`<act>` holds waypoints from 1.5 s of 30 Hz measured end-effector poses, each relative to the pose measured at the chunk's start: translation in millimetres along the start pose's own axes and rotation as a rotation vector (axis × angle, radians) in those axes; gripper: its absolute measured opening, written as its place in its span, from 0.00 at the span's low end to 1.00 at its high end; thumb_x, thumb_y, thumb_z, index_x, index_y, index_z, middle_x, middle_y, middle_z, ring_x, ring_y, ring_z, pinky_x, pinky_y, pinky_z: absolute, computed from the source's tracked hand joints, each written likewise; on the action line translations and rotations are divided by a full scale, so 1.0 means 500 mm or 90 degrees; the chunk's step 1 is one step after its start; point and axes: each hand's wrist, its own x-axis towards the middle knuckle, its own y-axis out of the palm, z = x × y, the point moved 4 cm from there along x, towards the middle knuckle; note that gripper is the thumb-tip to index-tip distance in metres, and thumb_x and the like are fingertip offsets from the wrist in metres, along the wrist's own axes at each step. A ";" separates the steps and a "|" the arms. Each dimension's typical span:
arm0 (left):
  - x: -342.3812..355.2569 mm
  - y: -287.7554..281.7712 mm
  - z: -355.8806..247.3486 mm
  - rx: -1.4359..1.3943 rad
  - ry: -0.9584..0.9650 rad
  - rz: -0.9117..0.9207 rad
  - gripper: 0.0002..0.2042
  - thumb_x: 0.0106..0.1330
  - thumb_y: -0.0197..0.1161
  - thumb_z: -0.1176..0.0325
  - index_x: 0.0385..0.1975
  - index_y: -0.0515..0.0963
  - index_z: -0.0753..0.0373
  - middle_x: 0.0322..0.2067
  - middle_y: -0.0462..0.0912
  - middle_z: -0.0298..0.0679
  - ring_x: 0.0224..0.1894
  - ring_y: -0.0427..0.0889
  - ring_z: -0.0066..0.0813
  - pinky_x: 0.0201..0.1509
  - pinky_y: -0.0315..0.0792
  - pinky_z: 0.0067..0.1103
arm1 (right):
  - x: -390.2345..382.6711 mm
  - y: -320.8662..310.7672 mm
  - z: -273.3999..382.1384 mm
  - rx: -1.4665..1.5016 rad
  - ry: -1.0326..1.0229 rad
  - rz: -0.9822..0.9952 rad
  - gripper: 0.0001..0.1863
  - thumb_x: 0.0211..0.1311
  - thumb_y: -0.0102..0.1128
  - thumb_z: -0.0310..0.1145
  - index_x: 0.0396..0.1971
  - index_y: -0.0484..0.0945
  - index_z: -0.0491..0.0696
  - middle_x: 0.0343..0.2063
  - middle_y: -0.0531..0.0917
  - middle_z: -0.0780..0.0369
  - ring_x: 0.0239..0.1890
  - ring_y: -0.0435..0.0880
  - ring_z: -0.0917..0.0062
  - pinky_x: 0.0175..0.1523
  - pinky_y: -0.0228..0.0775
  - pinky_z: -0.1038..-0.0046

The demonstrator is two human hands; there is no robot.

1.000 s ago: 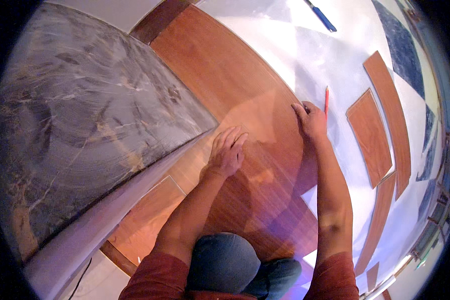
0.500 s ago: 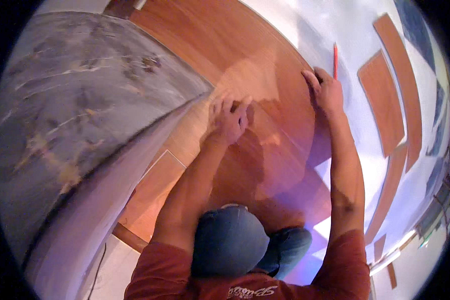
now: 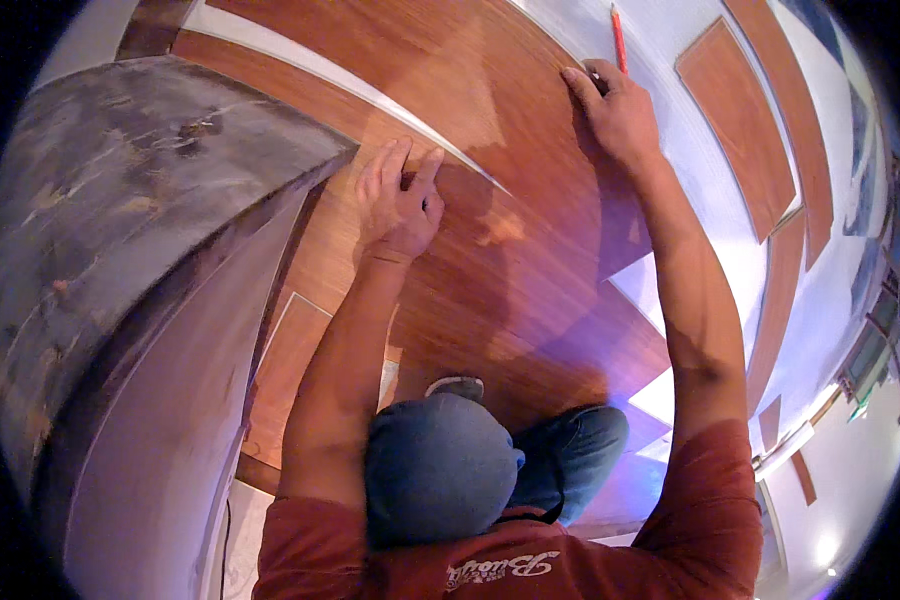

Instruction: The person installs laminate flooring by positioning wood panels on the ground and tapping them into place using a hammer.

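My right hand [image 3: 615,110] has its thumb at the right edge of a broad reddish-brown wood-look plank [image 3: 530,120]. A red pencil [image 3: 618,40] sticks out from its bent fingers. My left hand [image 3: 400,200] lies palm down with fingers apart, its fingertips on a narrower wood-look plank [image 3: 270,70] beside the dark stone slab. Between the two planks runs a tapering white gap [image 3: 370,95], closing to a point right of my left hand. Under my palm, part of the surface is hidden.
The grey veined stone slab [image 3: 160,170] juts in at left above a pale side wall [image 3: 180,380]. A cut plank piece [image 3: 740,125] and a long strip [image 3: 795,120] lie on the white surface at right. My jeans-covered knee [image 3: 575,460] is below.
A white gap has appeared between the planks near my left hand. The whole view has shifted, and both hands sit higher and farther left in it.
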 end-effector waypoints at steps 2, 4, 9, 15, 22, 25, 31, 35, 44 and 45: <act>0.003 -0.003 -0.001 -0.020 -0.001 -0.018 0.26 0.62 0.66 0.69 0.63 0.79 0.44 0.66 0.72 0.43 0.68 0.72 0.51 0.67 0.69 0.47 | 0.006 0.001 0.001 -0.019 0.001 -0.021 0.29 0.70 0.61 0.61 0.46 0.87 0.47 0.35 0.88 0.46 0.41 0.87 0.47 0.47 0.78 0.54; 0.004 -0.003 0.001 -0.026 -0.004 -0.019 0.26 0.62 0.66 0.69 0.63 0.79 0.46 0.66 0.72 0.43 0.68 0.72 0.50 0.67 0.68 0.46 | 0.002 0.012 -0.012 0.044 0.076 0.022 0.29 0.67 0.65 0.62 0.43 0.89 0.47 0.33 0.89 0.48 0.39 0.88 0.51 0.47 0.79 0.58; 0.002 0.001 0.007 -0.033 -0.019 -0.008 0.26 0.61 0.65 0.70 0.63 0.78 0.49 0.65 0.73 0.43 0.68 0.73 0.49 0.68 0.69 0.46 | 0.000 0.014 -0.029 0.089 0.075 0.000 0.30 0.64 0.68 0.63 0.43 0.90 0.47 0.32 0.89 0.51 0.39 0.89 0.53 0.47 0.79 0.60; 0.002 -0.001 0.004 -0.035 -0.019 -0.032 0.25 0.61 0.65 0.70 0.61 0.79 0.49 0.66 0.72 0.42 0.68 0.73 0.48 0.69 0.68 0.46 | 0.022 0.024 -0.019 0.069 0.013 -0.001 0.31 0.63 0.68 0.63 0.45 0.90 0.47 0.35 0.90 0.50 0.41 0.89 0.52 0.49 0.79 0.60; -0.003 0.005 0.007 -0.059 -0.025 -0.031 0.25 0.61 0.65 0.70 0.61 0.79 0.48 0.66 0.72 0.43 0.69 0.71 0.49 0.70 0.67 0.46 | 0.027 0.035 -0.010 -0.022 0.033 -0.011 0.31 0.65 0.65 0.64 0.47 0.89 0.48 0.37 0.89 0.49 0.42 0.88 0.51 0.50 0.79 0.57; -0.005 0.008 0.007 -0.060 -0.024 -0.042 0.26 0.61 0.65 0.70 0.62 0.78 0.48 0.65 0.73 0.43 0.69 0.71 0.49 0.70 0.66 0.46 | 0.036 0.030 0.000 -0.054 -0.048 -0.042 0.27 0.66 0.68 0.59 0.45 0.89 0.48 0.32 0.89 0.52 0.34 0.88 0.59 0.43 0.78 0.63; -0.005 0.021 0.009 -0.060 -0.028 -0.008 0.25 0.62 0.64 0.69 0.62 0.77 0.48 0.65 0.73 0.44 0.69 0.71 0.50 0.69 0.66 0.47 | 0.047 0.026 -0.001 0.047 -0.039 -0.027 0.27 0.67 0.67 0.59 0.41 0.89 0.46 0.26 0.86 0.54 0.27 0.83 0.62 0.39 0.75 0.65; -0.006 0.018 0.011 -0.093 -0.021 -0.048 0.24 0.63 0.64 0.69 0.62 0.78 0.48 0.65 0.73 0.43 0.69 0.70 0.50 0.70 0.65 0.48 | 0.049 0.020 -0.004 0.070 -0.019 -0.003 0.26 0.67 0.68 0.57 0.40 0.89 0.46 0.25 0.86 0.55 0.27 0.83 0.70 0.39 0.75 0.68; -0.001 0.009 0.006 -0.050 -0.035 -0.010 0.24 0.62 0.63 0.68 0.61 0.79 0.48 0.66 0.72 0.43 0.71 0.69 0.49 0.71 0.64 0.46 | 0.049 0.032 -0.015 0.076 -0.022 0.025 0.28 0.65 0.68 0.59 0.44 0.90 0.46 0.34 0.90 0.51 0.37 0.91 0.61 0.46 0.79 0.62; -0.001 0.008 0.005 -0.048 -0.030 -0.005 0.24 0.62 0.63 0.68 0.61 0.79 0.48 0.66 0.72 0.43 0.71 0.69 0.49 0.71 0.64 0.46 | 0.049 0.033 -0.013 0.074 -0.026 0.021 0.28 0.65 0.68 0.59 0.44 0.90 0.46 0.34 0.90 0.51 0.37 0.91 0.61 0.46 0.79 0.62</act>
